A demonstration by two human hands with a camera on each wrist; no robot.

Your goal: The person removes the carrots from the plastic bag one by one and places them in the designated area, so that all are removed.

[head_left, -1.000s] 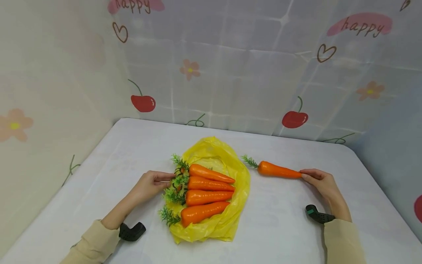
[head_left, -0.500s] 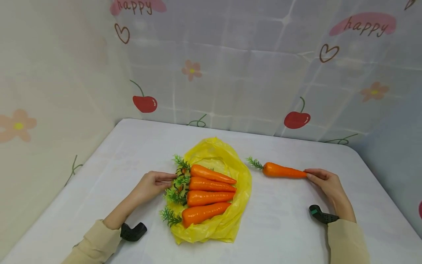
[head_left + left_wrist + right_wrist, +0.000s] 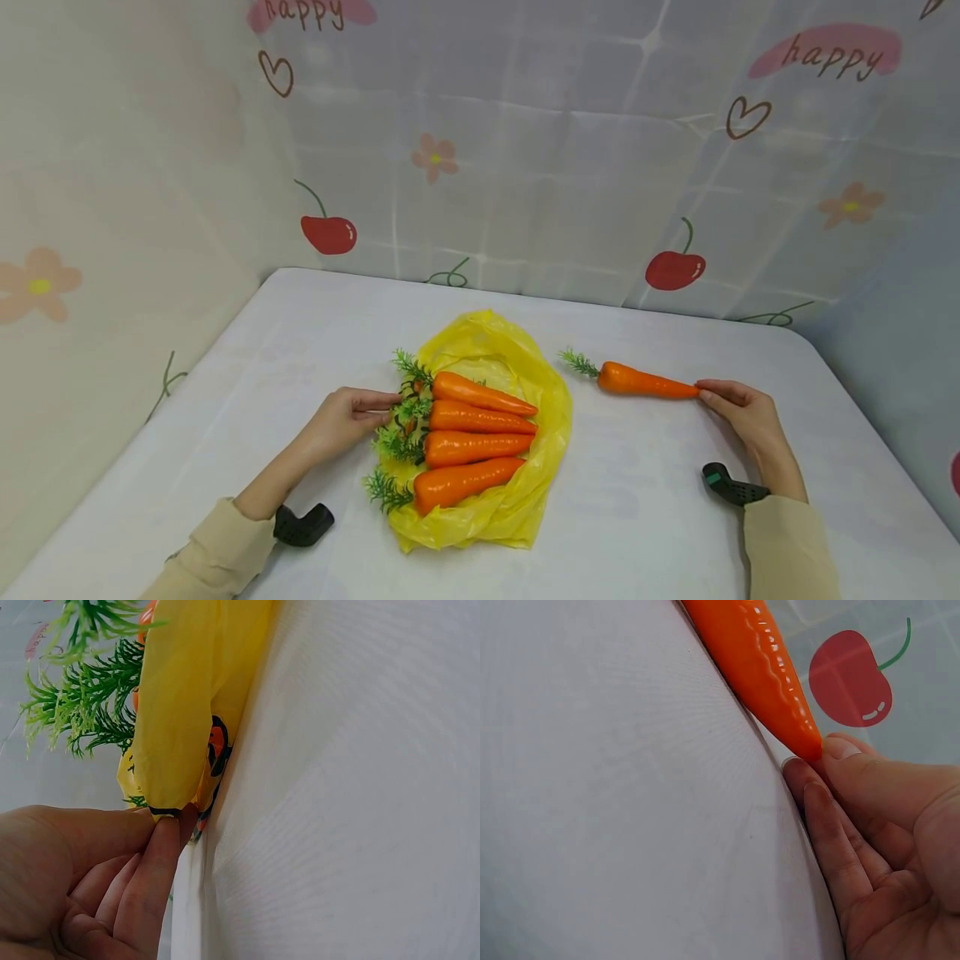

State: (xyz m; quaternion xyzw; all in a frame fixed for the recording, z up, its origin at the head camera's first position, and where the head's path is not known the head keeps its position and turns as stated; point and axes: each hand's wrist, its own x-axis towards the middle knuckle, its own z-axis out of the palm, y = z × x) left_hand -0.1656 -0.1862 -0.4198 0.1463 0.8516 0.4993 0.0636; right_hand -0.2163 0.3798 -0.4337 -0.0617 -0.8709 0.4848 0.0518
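Observation:
On the table, several orange carrots [image 3: 480, 448] with green leafy tops lie side by side on an opened yellow plastic bag [image 3: 551, 442] in the head view. My left hand [image 3: 347, 423] pinches the bag's left edge between thumb and fingers; the left wrist view shows the gathered yellow plastic [image 3: 176, 712] at the fingertips. Off to the right of the bag, a single carrot [image 3: 641, 382] lies with its leaves toward the left. My right hand [image 3: 746, 417] pinches its narrow tip, and the right wrist view shows this carrot tip [image 3: 787, 712] between thumb and fingers.
A white cloth covers the table [image 3: 622, 500]. Printed curtains [image 3: 517, 167] with cherries, hearts and flowers hang behind and at the sides. Black wrist devices [image 3: 302, 527] are worn at both sleeves.
My right hand has shifted slightly right with the single carrot, whose leafy end is now a little farther from the bag. My left hand and the carrots on the bag stay put.

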